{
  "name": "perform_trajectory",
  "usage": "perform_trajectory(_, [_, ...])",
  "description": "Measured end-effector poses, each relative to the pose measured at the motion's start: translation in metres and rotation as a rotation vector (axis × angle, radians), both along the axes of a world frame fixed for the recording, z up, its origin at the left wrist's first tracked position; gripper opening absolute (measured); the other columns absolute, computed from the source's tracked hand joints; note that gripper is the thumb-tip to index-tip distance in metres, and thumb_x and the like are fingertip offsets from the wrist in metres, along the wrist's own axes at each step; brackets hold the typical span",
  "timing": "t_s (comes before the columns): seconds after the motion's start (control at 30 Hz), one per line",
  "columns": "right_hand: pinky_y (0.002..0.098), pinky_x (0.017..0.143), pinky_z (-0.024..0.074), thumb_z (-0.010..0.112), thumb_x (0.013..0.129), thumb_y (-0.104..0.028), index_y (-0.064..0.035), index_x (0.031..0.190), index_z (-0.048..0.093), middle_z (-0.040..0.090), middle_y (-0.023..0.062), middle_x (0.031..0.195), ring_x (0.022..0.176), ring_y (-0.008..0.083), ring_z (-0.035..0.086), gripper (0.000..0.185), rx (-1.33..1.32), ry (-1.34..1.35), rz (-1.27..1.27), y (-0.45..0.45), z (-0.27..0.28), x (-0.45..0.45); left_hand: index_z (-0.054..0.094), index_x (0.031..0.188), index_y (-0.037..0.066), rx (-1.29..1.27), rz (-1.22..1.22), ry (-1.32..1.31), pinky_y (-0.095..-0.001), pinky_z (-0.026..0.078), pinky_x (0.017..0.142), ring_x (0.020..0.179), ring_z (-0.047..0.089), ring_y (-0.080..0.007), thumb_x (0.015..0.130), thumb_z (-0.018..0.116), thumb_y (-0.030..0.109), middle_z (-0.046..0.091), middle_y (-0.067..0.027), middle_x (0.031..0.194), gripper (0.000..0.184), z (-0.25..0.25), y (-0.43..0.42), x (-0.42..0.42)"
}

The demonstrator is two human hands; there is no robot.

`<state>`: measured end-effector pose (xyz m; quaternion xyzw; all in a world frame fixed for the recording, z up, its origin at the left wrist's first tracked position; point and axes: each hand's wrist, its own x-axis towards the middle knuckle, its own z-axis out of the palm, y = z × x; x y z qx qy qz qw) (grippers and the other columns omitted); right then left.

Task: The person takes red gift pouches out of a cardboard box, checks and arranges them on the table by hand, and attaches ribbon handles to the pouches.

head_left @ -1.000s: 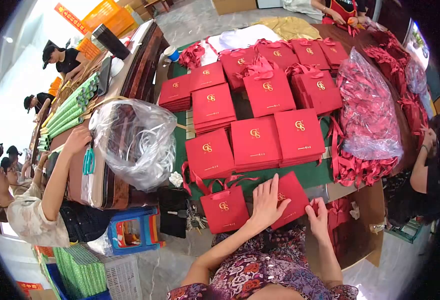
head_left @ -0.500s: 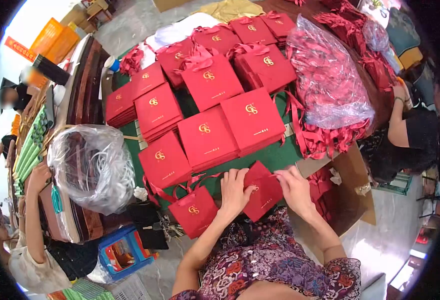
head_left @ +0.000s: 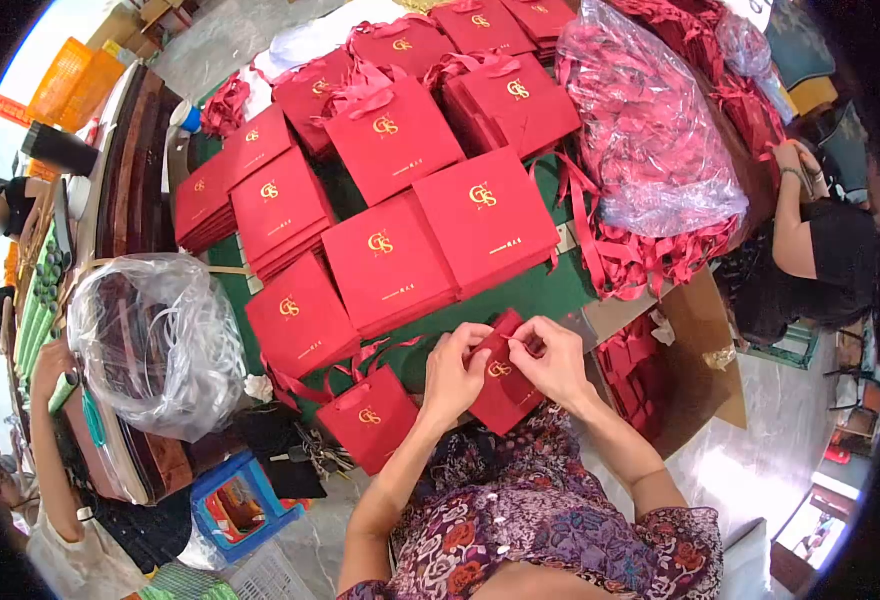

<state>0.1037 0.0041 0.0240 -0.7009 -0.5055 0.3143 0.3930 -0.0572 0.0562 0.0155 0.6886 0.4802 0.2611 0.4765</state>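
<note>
A small red paper gift bag (head_left: pixel 505 398) with a gold logo stands tilted in front of my body at the table's near edge. My left hand (head_left: pixel 457 372) grips its upper left side, thumb across the front and fingers behind. At the bag's top edge my right hand (head_left: pixel 552 365) is closed in a pinch on what looks like the red ribbon handle, mostly hidden by the fingertips. Just left of my left hand lies another red bag (head_left: pixel 368 418) with its ribbon handles up. Beyond both hands are stacks of flat red bags (head_left: pixel 390 262).
A plastic sack of red ribbons (head_left: pixel 650 130) lies at the right. Below it stands an open cardboard box (head_left: pixel 695 375) holding red bags. A clear plastic bag of white cords (head_left: pixel 160 345) sits at the left. Co-workers' arms (head_left: pixel 795 225) show at both sides.
My right hand has moved left and closed in at the bag's top edge. My left hand has come slightly lower on the bag. The whole view has shifted a little.
</note>
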Motion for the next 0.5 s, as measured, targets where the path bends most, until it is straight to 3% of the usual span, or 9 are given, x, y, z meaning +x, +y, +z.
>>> perform_trajectory(0.13, [0.0279, 0.056, 0.0488, 0.067, 0.076, -0.011, 0.0004, 0.079, 0.061, 0.062, 0.0096, 0.071, 0.058, 0.0142, 0.060, 0.013, -0.013, -0.029, 0.036, 0.000, 0.000, 0.004, 0.063, 0.104, 0.006, -0.004, -0.009, 0.017, -0.0312, 0.047, 0.065, 0.068, 0.056, -0.0189, 0.078, 0.065, 0.002, 0.067, -0.0102, 0.088, 0.026, -0.002, 0.001, 0.001])
perform_trajectory(0.23, [0.0321, 0.057, 0.0490, 0.067, 0.075, -0.012, -0.0008, 0.076, 0.060, 0.062, 0.0123, 0.071, 0.060, 0.0207, 0.062, 0.013, -0.039, -0.041, 0.042, 0.003, 0.005, 0.005, 0.064, 0.104, 0.007, -0.020, 0.002, 0.003, -0.0318, 0.048, 0.067, 0.069, 0.057, -0.0198, 0.080, 0.064, 0.002, 0.066, -0.0105, 0.086, 0.025, -0.002, 0.000, 0.002])
perform_trajectory(0.43, [0.0324, 0.058, 0.0498, 0.067, 0.074, -0.013, -0.0010, 0.073, 0.059, 0.063, 0.0134, 0.069, 0.061, 0.0217, 0.063, 0.014, -0.189, -0.044, 0.046, 0.010, 0.013, 0.007, 0.065, 0.103, 0.007, 0.116, 0.010, 0.036, -0.0340, 0.050, 0.070, 0.076, 0.062, -0.0229, 0.081, 0.062, 0.001, 0.065, -0.0113, 0.083, 0.023, 0.004, -0.004, 0.005])
perform_trajectory(0.5, [0.0340, 0.057, 0.0496, 0.067, 0.073, -0.013, -0.0010, 0.073, 0.057, 0.062, 0.0137, 0.070, 0.062, 0.0239, 0.063, 0.015, -0.182, -0.050, 0.091, 0.011, 0.013, 0.008, 0.063, 0.102, 0.007, 0.130, -0.017, 0.049, -0.0377, 0.047, 0.075, 0.081, 0.060, -0.0286, 0.081, 0.059, 0.000, 0.068, -0.0110, 0.090, 0.023, 0.009, -0.005, 0.006])
